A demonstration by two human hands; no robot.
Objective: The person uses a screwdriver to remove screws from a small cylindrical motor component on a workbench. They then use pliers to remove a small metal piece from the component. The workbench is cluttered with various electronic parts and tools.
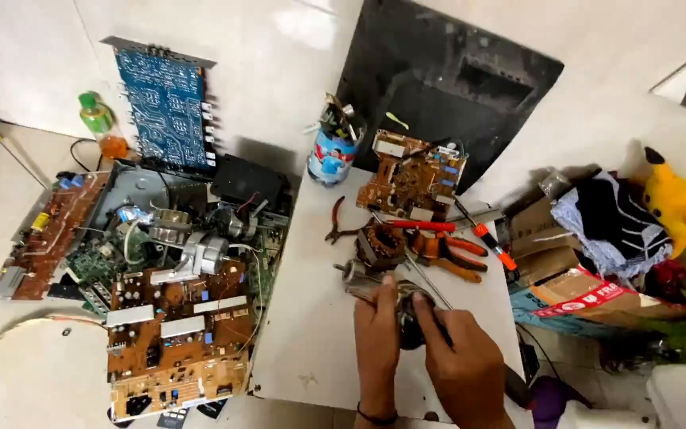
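Observation:
Both my hands meet over a small electric motor [368,280] on a white tabletop [311,318]. My left hand [377,338] grips the motor's metal body. My right hand [460,357] closes around its dark end and holds a thin metal rod [426,280] that slants up and left. Just beyond the motor lies a copper-wound stator [380,245].
Orange-handled pliers [454,253], red screwdrivers [492,242], small red cutters [335,222], a brown circuit board [410,184] and a can of tools [332,155] lie further back. Left on the floor are an opened device with several circuit boards [176,334]. Cardboard boxes and cloth [597,230] stand right.

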